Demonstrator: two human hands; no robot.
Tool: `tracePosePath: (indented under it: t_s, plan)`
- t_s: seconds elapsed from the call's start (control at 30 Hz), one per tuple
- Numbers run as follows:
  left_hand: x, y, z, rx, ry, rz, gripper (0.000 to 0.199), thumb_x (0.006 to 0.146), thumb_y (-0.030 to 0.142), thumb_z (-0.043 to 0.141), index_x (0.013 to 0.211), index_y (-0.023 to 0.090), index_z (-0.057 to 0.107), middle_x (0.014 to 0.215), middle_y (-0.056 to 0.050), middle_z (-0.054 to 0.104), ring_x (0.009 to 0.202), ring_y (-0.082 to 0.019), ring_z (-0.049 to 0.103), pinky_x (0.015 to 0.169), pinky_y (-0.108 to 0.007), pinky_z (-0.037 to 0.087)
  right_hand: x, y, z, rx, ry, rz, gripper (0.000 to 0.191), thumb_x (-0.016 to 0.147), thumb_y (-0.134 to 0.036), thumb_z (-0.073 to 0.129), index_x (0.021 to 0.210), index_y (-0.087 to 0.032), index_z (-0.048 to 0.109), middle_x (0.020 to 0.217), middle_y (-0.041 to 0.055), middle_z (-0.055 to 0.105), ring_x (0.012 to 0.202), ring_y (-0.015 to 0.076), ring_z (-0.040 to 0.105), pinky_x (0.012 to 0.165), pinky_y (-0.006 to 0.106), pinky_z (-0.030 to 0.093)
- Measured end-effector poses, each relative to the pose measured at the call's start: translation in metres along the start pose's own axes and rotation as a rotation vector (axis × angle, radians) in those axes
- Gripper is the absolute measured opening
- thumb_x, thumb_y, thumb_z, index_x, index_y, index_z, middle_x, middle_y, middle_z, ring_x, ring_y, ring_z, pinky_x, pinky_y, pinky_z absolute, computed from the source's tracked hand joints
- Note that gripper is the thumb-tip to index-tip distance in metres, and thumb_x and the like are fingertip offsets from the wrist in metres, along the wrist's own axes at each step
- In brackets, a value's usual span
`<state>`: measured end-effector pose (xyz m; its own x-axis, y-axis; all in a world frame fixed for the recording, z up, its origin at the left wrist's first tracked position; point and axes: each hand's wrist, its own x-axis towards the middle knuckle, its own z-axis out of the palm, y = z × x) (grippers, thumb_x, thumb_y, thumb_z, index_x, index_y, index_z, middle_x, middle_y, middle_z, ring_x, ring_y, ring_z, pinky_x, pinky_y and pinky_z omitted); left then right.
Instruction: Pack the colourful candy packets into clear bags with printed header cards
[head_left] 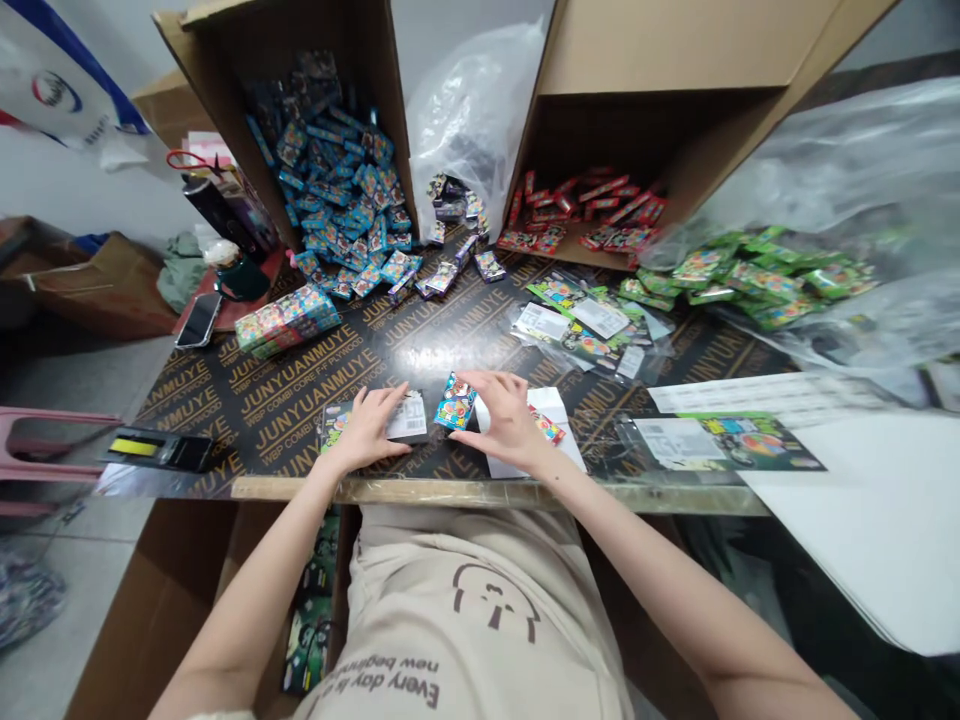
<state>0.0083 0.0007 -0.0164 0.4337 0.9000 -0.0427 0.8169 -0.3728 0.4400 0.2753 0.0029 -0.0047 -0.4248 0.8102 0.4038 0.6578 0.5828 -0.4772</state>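
My left hand [373, 430] rests on a dark flat package [415, 418] with a white label near the table's front edge, its fingers apart over it. My right hand [501, 420] is closed on a small blue packet [454, 402], pinching it by its right side just right of the package. Under my right hand lies a white sheet [564, 440] with a red packet [546, 424] on it, partly hidden by the hand.
Open boxes with blue packets [352, 215] and red packets [622, 205] stand behind. Green packets [772, 275] spill from a plastic bag at right. Labelled pouches [592, 325], a wrapped bundle [288, 320], a phone [199, 320] and a black tape dispenser [159, 449] lie around.
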Motion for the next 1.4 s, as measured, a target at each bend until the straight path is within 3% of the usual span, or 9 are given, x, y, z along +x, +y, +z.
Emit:
tracePosePath:
  t_s: [0.23,0.47,0.67,0.83,0.93,1.0,1.17,1.3,1.4]
  plan:
    - [-0.006,0.018,-0.007,0.039,0.137,0.133,0.11,0.064,0.034,0.075,0.151,0.022,0.008,0.132,-0.013,0.053,0.124,-0.028,0.05,0.115,-0.054,0.016,-0.005,-0.01,-0.001,0.069,-0.143,-0.057,0.069,0.07,-0.031,0.07,0.133,-0.02,0.043,0.126,0.011,0.059,0.111,0.0293,0.051,0.094,0.043,0.029]
    - [-0.009,0.028,-0.009,-0.002,0.11,0.202,0.118,0.06,0.031,0.077,0.152,0.023,0.003,0.132,-0.011,0.054,0.122,-0.029,0.051,0.115,-0.054,0.017,-0.003,-0.005,0.001,0.263,-0.234,-0.147,0.079,0.072,-0.032,0.073,0.14,-0.022,0.034,0.134,0.0119,0.054,0.117,0.0286,0.05,0.096,0.043,0.034]
    - [-0.006,0.027,-0.012,-0.04,0.23,0.088,0.117,0.062,0.036,0.078,0.152,0.023,0.004,0.127,-0.011,0.055,0.117,-0.03,0.052,0.107,-0.049,0.032,-0.01,-0.01,0.013,0.254,0.066,0.043,0.079,0.077,-0.048,0.071,0.141,-0.024,0.033,0.124,0.0127,0.063,0.117,0.0305,0.054,0.1,0.047,0.031]
    - [0.003,0.024,-0.012,-0.069,0.237,0.09,0.117,0.063,0.036,0.078,0.152,0.024,0.004,0.126,-0.01,0.055,0.113,-0.028,0.052,0.103,-0.045,0.035,-0.002,-0.02,0.01,0.383,-0.148,-0.042,0.059,0.092,-0.04,0.052,0.144,-0.025,0.028,0.123,0.0096,0.064,0.108,0.0241,0.062,0.104,0.048,0.026]
    - [0.009,0.016,0.0,-0.049,0.211,0.057,0.116,0.063,0.039,0.078,0.152,0.023,0.006,0.127,-0.011,0.054,0.115,-0.029,0.051,0.102,-0.045,0.035,0.032,0.001,0.013,0.322,-0.007,0.086,0.051,0.093,-0.044,0.047,0.14,-0.024,0.039,0.115,0.0097,0.067,0.112,0.0261,0.058,0.103,0.048,0.029]
    - [0.011,0.009,0.01,-0.008,0.158,0.042,0.111,0.064,0.044,0.078,0.151,0.021,0.013,0.128,-0.013,0.053,0.116,-0.03,0.049,0.102,-0.046,0.035,0.067,0.028,0.021,0.183,0.116,0.223,0.057,0.088,-0.051,0.052,0.137,-0.023,0.044,0.127,0.0142,0.06,0.121,0.0307,0.05,0.102,0.051,0.03]
    - [0.012,0.002,0.029,0.084,0.097,0.04,0.095,0.069,0.055,0.071,0.147,0.018,0.031,0.128,-0.015,0.052,0.118,-0.032,0.046,0.105,-0.05,0.03,0.169,0.098,0.052,-0.145,-0.097,0.352,0.101,0.068,-0.059,0.072,0.149,-0.021,0.027,0.156,0.0231,0.015,0.142,0.0417,0.017,0.102,0.06,0.026]
    - [0.012,0.002,0.031,0.069,0.091,0.047,0.094,0.07,0.057,0.071,0.147,0.021,0.031,0.129,-0.014,0.051,0.118,-0.032,0.045,0.105,-0.049,0.03,0.231,0.125,0.067,-0.266,-0.213,0.284,0.09,0.074,-0.06,0.066,0.148,-0.025,0.029,0.154,0.0198,0.025,0.14,0.0399,0.021,0.104,0.059,0.025]
    - [0.012,0.002,0.029,0.063,0.087,0.048,0.091,0.069,0.056,0.072,0.144,0.02,0.036,0.13,-0.014,0.051,0.119,-0.032,0.044,0.105,-0.05,0.031,0.25,0.129,0.07,-0.331,-0.335,0.267,0.076,0.075,-0.06,0.064,0.14,-0.026,0.045,0.15,0.0187,0.032,0.135,0.0417,0.028,0.102,0.06,0.029]
